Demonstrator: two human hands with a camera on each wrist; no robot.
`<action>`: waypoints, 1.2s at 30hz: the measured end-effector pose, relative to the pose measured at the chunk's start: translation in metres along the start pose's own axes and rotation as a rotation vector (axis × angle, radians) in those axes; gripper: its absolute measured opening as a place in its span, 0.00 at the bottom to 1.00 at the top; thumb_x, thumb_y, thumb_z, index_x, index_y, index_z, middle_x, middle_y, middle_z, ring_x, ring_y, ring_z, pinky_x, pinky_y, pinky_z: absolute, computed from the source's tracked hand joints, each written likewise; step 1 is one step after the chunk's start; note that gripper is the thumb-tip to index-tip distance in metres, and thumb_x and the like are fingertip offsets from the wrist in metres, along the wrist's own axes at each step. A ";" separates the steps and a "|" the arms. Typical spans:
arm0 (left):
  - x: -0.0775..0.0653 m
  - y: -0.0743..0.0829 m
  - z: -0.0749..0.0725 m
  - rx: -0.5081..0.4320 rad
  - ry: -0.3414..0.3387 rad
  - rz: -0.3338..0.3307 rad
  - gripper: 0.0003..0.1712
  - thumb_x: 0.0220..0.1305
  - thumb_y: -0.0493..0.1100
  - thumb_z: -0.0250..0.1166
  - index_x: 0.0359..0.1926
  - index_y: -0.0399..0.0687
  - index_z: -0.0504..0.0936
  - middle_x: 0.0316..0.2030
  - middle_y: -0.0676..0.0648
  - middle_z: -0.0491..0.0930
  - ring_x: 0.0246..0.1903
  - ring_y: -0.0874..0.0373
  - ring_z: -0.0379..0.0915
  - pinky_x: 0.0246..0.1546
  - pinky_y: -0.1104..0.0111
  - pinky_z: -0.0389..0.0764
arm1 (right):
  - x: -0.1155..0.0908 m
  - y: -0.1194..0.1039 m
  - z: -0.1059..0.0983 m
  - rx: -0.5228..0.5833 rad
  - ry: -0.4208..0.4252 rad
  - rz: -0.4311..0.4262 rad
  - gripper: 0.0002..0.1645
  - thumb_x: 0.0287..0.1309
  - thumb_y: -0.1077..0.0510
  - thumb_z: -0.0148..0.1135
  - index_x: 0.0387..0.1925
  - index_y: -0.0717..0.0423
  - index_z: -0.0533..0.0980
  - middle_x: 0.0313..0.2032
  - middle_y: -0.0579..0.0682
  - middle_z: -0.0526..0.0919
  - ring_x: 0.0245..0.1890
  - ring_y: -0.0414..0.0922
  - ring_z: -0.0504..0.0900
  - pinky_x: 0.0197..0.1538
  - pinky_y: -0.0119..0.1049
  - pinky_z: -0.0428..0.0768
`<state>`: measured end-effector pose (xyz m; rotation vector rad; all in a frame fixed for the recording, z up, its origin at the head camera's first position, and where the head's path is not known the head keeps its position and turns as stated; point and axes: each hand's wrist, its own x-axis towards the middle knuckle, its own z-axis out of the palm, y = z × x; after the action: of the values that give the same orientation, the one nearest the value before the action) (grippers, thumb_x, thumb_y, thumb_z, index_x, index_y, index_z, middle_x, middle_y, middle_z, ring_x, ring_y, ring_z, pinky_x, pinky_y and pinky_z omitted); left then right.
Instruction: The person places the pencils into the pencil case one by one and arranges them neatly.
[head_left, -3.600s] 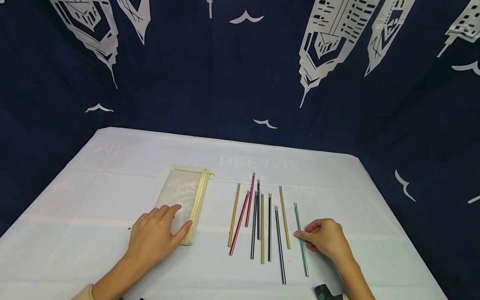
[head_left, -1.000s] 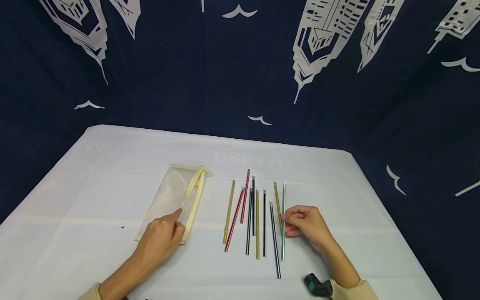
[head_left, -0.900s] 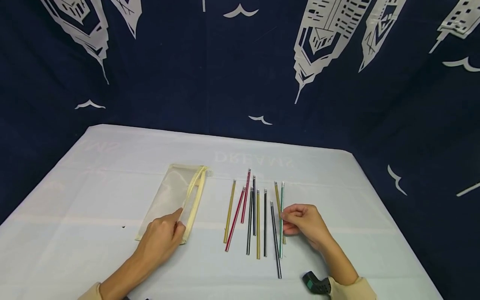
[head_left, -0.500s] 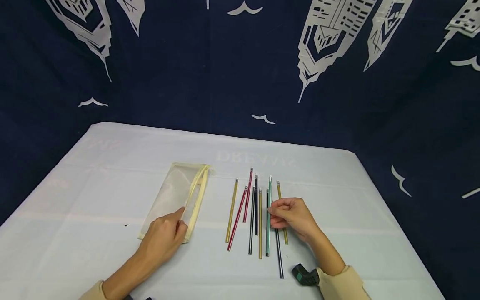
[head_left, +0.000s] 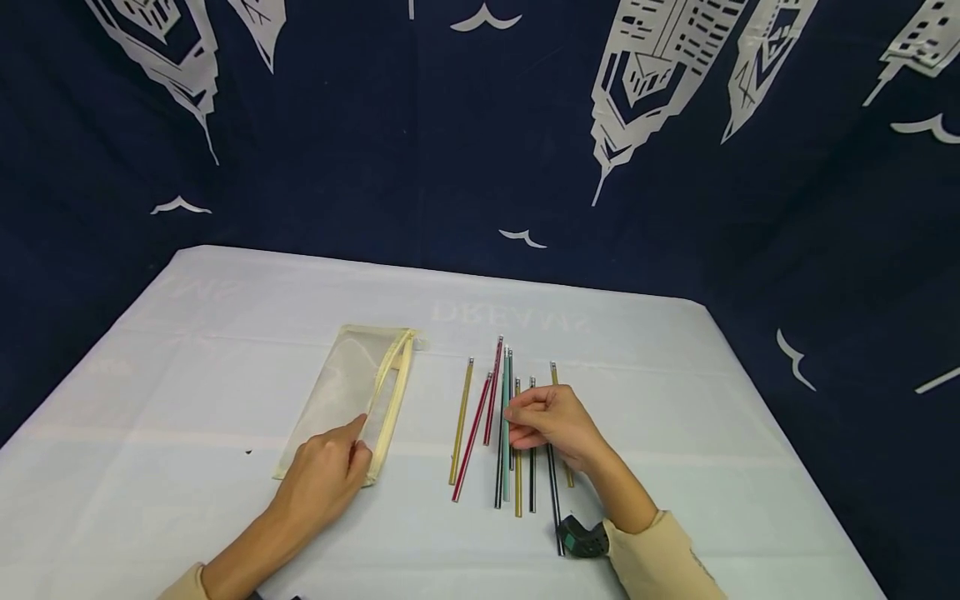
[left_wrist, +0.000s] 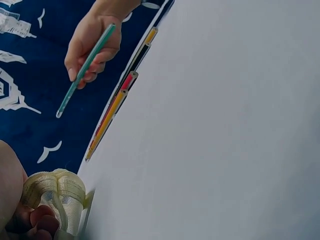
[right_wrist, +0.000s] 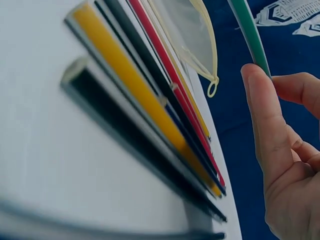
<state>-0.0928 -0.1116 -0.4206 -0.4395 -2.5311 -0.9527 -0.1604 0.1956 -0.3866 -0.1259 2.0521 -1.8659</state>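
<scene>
My left hand [head_left: 326,471] holds the near part of a see-through mesh zip pouch [head_left: 330,392] with cream edging, its index finger at the zipper edge. The pouch's mouth gapes; in the left wrist view, curled fingertips [left_wrist: 42,220] sit by the bunched opening [left_wrist: 70,195]. Between thumb and index finger my right hand [head_left: 555,421] pinches a green pencil [head_left: 506,475]. The left wrist view shows this green pencil [left_wrist: 86,66] raised above the table. Beneath it lie several pencils, among them yellow [head_left: 461,421], red [head_left: 471,442] and black [head_left: 532,487].
A white cloth [head_left: 187,392] covers the table, and a dark blue curtain [head_left: 360,167] with white building prints hangs behind it. A black device [head_left: 583,537] sits at my right wrist. One small dark speck [head_left: 249,452] lies left of the pouch.
My right hand has lifted the green pencil from the row's right end and carried it left over the other pencils. Since the earliest frame, the pouch's mouth has been spread by my left hand.
</scene>
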 end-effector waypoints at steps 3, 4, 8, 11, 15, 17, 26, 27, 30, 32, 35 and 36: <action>-0.001 0.000 -0.001 0.003 0.001 0.001 0.21 0.54 0.27 0.54 0.48 0.21 0.81 0.16 0.57 0.65 0.16 0.69 0.50 0.16 0.73 0.63 | 0.003 -0.001 0.006 0.003 -0.014 0.003 0.12 0.57 0.70 0.63 0.40 0.78 0.75 0.26 0.58 0.85 0.22 0.42 0.85 0.30 0.36 0.83; -0.001 0.000 0.000 0.004 0.003 0.002 0.21 0.54 0.27 0.54 0.48 0.21 0.81 0.16 0.57 0.66 0.16 0.68 0.51 0.16 0.73 0.63 | 0.004 -0.002 0.007 0.005 -0.018 0.005 0.12 0.57 0.70 0.63 0.40 0.78 0.75 0.26 0.58 0.85 0.22 0.42 0.84 0.30 0.36 0.83; -0.001 -0.001 0.001 0.007 0.009 0.000 0.21 0.53 0.27 0.55 0.48 0.22 0.81 0.18 0.52 0.71 0.17 0.67 0.54 0.17 0.73 0.65 | 0.008 -0.003 0.013 0.008 -0.028 0.015 0.13 0.57 0.69 0.63 0.40 0.77 0.76 0.26 0.58 0.85 0.22 0.42 0.84 0.30 0.37 0.84; -0.002 -0.001 0.003 0.006 0.013 0.008 0.21 0.53 0.27 0.55 0.48 0.22 0.81 0.23 0.46 0.79 0.18 0.66 0.56 0.19 0.73 0.66 | 0.011 -0.003 0.018 0.008 -0.028 0.031 0.12 0.56 0.69 0.63 0.40 0.77 0.76 0.26 0.58 0.85 0.22 0.43 0.84 0.31 0.37 0.84; -0.001 -0.001 0.005 0.002 0.027 0.026 0.21 0.53 0.27 0.55 0.48 0.22 0.81 0.20 0.49 0.76 0.17 0.68 0.53 0.16 0.74 0.63 | 0.016 -0.003 0.026 0.012 -0.032 0.042 0.12 0.56 0.69 0.63 0.39 0.76 0.76 0.24 0.55 0.85 0.21 0.43 0.84 0.30 0.37 0.83; 0.000 -0.002 0.004 0.002 0.037 0.033 0.21 0.53 0.27 0.55 0.48 0.22 0.81 0.17 0.54 0.70 0.16 0.69 0.50 0.15 0.74 0.61 | 0.018 -0.004 0.031 0.006 -0.039 0.045 0.11 0.56 0.69 0.63 0.39 0.76 0.76 0.24 0.54 0.85 0.21 0.42 0.84 0.30 0.37 0.83; 0.000 -0.003 0.003 0.003 0.042 0.042 0.21 0.52 0.27 0.55 0.47 0.22 0.81 0.16 0.55 0.67 0.16 0.69 0.50 0.14 0.74 0.60 | 0.032 -0.010 0.050 0.003 -0.059 0.066 0.12 0.55 0.70 0.63 0.40 0.75 0.78 0.26 0.55 0.85 0.22 0.43 0.85 0.31 0.37 0.84; 0.000 -0.003 0.003 0.005 0.043 0.042 0.20 0.52 0.27 0.55 0.47 0.22 0.81 0.16 0.55 0.68 0.16 0.69 0.51 0.15 0.74 0.61 | 0.034 -0.011 0.052 0.006 -0.062 0.066 0.12 0.56 0.70 0.63 0.41 0.75 0.78 0.26 0.55 0.85 0.22 0.44 0.85 0.31 0.37 0.84; 0.000 -0.004 0.003 0.006 0.044 0.037 0.20 0.52 0.27 0.55 0.47 0.22 0.82 0.17 0.54 0.69 0.16 0.68 0.51 0.15 0.74 0.61 | 0.039 -0.013 0.059 0.013 -0.073 0.069 0.12 0.56 0.70 0.62 0.41 0.76 0.78 0.26 0.55 0.85 0.22 0.43 0.85 0.31 0.37 0.84; 0.000 -0.004 0.003 0.006 0.043 0.034 0.20 0.52 0.27 0.55 0.47 0.22 0.81 0.17 0.53 0.70 0.16 0.67 0.53 0.16 0.74 0.62 | 0.042 -0.014 0.064 0.019 -0.075 0.073 0.12 0.57 0.70 0.62 0.41 0.76 0.78 0.25 0.54 0.85 0.22 0.43 0.85 0.31 0.37 0.84; 0.000 -0.004 0.002 0.012 0.045 0.037 0.20 0.52 0.27 0.55 0.46 0.22 0.82 0.20 0.48 0.75 0.17 0.65 0.57 0.18 0.73 0.65 | 0.047 -0.015 0.072 0.028 -0.078 0.076 0.11 0.57 0.70 0.61 0.42 0.76 0.78 0.25 0.54 0.84 0.22 0.43 0.85 0.31 0.36 0.84; 0.000 -0.004 0.002 0.013 0.046 0.039 0.20 0.52 0.27 0.55 0.46 0.22 0.82 0.21 0.47 0.76 0.17 0.64 0.58 0.18 0.72 0.66 | 0.048 -0.016 0.074 0.032 -0.077 0.080 0.11 0.57 0.71 0.61 0.42 0.76 0.78 0.25 0.54 0.84 0.22 0.43 0.85 0.31 0.36 0.84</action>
<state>-0.0951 -0.1129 -0.4238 -0.4561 -2.4776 -0.9214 -0.1838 0.1089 -0.3855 -0.1050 1.9462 -1.8164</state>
